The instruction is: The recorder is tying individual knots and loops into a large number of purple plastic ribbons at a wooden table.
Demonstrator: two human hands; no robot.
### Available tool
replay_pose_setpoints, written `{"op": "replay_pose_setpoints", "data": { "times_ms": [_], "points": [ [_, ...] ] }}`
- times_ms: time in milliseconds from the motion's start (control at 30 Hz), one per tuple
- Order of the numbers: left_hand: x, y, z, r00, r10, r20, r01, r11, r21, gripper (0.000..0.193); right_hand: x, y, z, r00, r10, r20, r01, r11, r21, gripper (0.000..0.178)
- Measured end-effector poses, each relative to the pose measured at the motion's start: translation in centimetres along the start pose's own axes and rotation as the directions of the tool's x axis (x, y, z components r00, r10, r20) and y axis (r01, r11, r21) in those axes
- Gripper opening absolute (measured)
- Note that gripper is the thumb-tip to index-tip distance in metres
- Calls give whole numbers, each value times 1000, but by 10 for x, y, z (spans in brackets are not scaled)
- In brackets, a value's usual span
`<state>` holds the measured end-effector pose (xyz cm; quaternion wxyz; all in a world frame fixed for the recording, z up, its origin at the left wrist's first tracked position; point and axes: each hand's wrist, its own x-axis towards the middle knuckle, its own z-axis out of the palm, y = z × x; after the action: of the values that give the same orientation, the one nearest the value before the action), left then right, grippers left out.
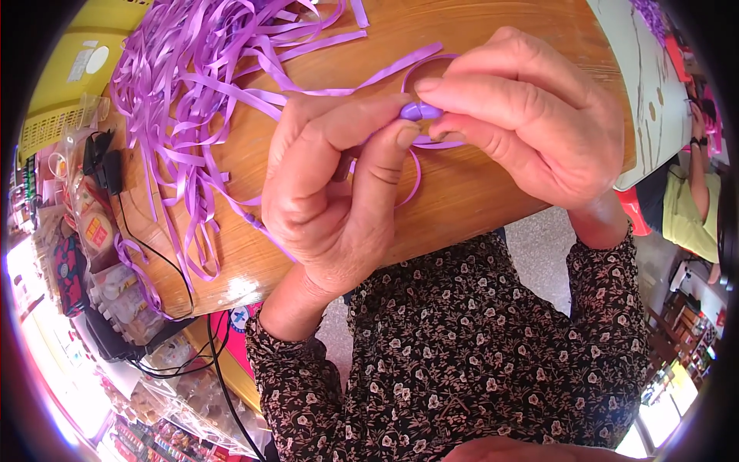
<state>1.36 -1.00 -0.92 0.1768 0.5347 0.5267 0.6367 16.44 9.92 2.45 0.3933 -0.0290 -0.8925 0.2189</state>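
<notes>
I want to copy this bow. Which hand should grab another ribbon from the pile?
Probably the left hand. The loose ribbon pile lies on the left side of the wooden table, nearer to it. The right hand is farther off and pinches the purple ribbon loop.

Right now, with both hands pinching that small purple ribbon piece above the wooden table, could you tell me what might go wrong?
1. The folded purple ribbon piece is held only between fingertips of the left hand and right hand; it might slip and unfold.
2. The loose loops hanging beneath could snag on a finger.
3. The ribbon pile trails over the wooden table edge, so a tug could perhaps drag strands off.
</notes>
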Motion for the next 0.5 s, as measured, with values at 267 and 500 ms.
{"op": "replay_pose_setpoints", "data": {
  "times_ms": [267,500],
  "points": [
    [2,2,-2,996,16,88,-11,998,-58,18,-4,1,2,1000,12,-17,-11,1000,22,28],
    [1,3,-4,997,-8,79,15,996,-90,18,-3,0,2,997,80,22,-82,994,79,24]
  ]
}}
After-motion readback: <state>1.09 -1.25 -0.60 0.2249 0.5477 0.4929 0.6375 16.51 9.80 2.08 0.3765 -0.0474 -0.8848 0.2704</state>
